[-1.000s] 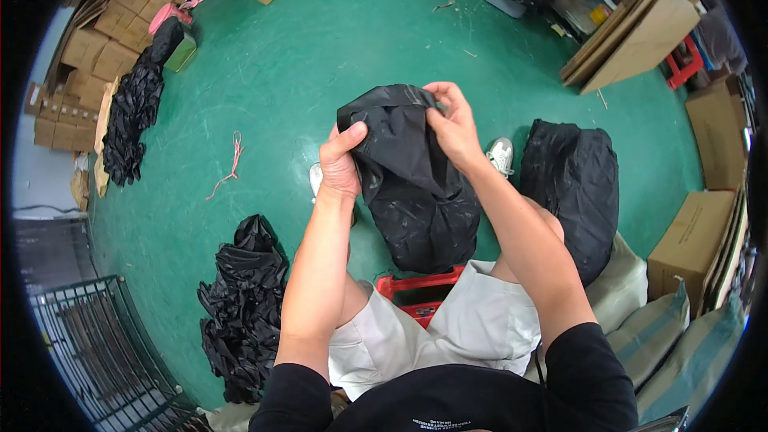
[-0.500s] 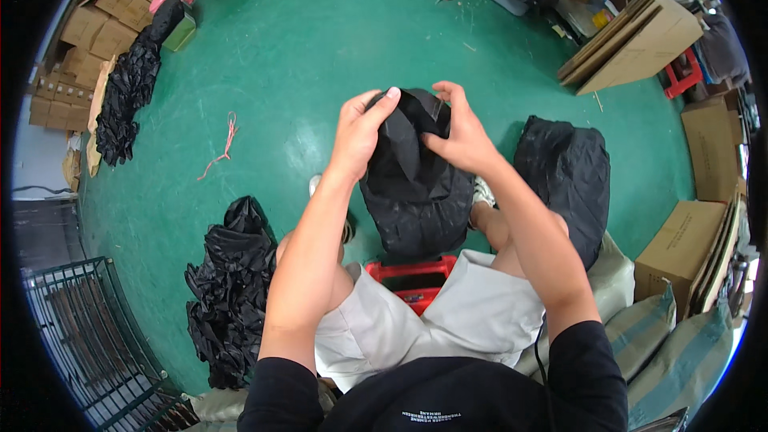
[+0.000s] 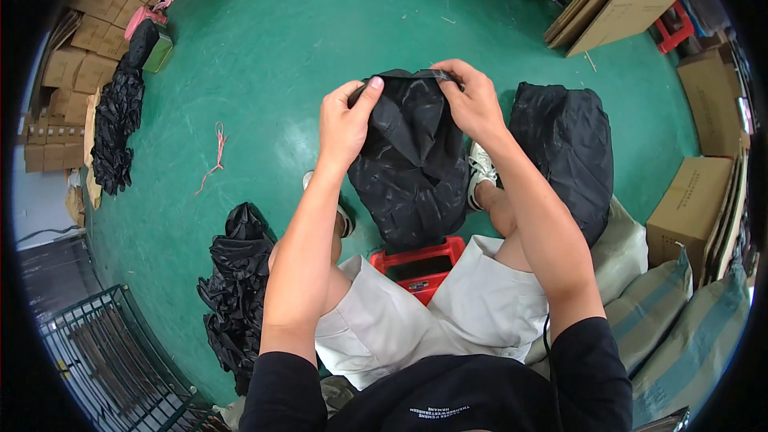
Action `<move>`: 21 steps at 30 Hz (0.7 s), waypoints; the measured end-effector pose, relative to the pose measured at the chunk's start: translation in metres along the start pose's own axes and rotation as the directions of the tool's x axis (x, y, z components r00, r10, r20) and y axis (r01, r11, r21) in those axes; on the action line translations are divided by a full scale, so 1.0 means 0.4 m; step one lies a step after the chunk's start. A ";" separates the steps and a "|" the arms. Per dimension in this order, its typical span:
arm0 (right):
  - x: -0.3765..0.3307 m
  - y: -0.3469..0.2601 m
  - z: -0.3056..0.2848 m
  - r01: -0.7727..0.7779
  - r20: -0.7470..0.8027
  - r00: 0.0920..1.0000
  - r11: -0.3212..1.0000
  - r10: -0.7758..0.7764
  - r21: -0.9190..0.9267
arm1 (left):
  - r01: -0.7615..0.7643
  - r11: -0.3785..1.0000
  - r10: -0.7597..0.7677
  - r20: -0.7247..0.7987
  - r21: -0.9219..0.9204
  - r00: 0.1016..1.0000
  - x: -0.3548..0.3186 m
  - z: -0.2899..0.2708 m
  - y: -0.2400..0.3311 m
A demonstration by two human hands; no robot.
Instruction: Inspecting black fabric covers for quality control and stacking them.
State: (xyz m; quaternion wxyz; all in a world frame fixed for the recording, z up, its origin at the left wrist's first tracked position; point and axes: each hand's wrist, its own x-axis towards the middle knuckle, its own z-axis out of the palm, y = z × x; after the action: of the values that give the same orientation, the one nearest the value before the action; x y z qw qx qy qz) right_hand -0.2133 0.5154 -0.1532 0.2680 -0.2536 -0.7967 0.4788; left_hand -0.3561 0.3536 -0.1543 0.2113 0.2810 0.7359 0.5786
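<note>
In the head view, a seated person holds a black plastic bag (image 3: 410, 168) up in front of the knees, above a red stool (image 3: 418, 266). The left hand (image 3: 344, 124) grips the bag's upper left edge, thumb raised against the plastic. The right hand (image 3: 472, 100) pinches the upper right edge, fingers curled over the rim. The two hands are apart, each closed on one side of the bag's top, and the bag hangs full and rounded below them.

Just to the right of the bag, a second stuffed black bag (image 3: 564, 152) rests on the green floor (image 3: 280, 56). A heap of crumpled black bags (image 3: 236, 288) lies by the person's left leg, and another dark pile (image 3: 116, 124) lies well apart at the left, beside stacked cardboard boxes (image 3: 76, 64). Flat cardboard sheets (image 3: 616, 0) lean at the upper right. A wire cage (image 3: 104, 352) stands at the lower left.
</note>
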 end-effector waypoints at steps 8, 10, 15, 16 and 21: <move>-0.050 -0.030 0.005 -0.075 0.079 0.994 0.995 0.069 0.067 | -0.054 0.994 0.051 0.036 0.093 0.998 -0.039 -0.001 0.041; -0.050 -0.027 0.002 -0.067 0.088 0.994 0.994 0.059 0.084 | -0.108 0.981 0.096 0.085 0.159 0.992 -0.044 -0.013 0.039; -0.043 -0.028 -0.012 -0.083 0.100 0.993 0.986 0.069 0.142 | -0.032 0.995 0.051 0.193 -0.099 0.980 -0.052 -0.056 0.038; -0.042 -0.030 -0.011 -0.036 0.081 0.996 0.989 0.025 0.145 | 0.000 0.977 0.049 0.228 -0.213 0.972 -0.051 -0.062 0.044; -0.039 -0.021 0.005 0.041 -0.019 0.999 0.995 -0.039 0.092 | 0.159 0.875 -0.016 0.300 -0.458 0.954 -0.047 -0.079 0.043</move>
State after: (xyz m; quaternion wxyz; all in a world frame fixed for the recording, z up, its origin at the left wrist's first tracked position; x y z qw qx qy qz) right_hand -0.2044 0.5004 -0.1491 0.2959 -0.2292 -0.7763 0.5073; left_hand -0.3592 0.3211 -0.1303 0.4046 0.2671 0.5443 0.6846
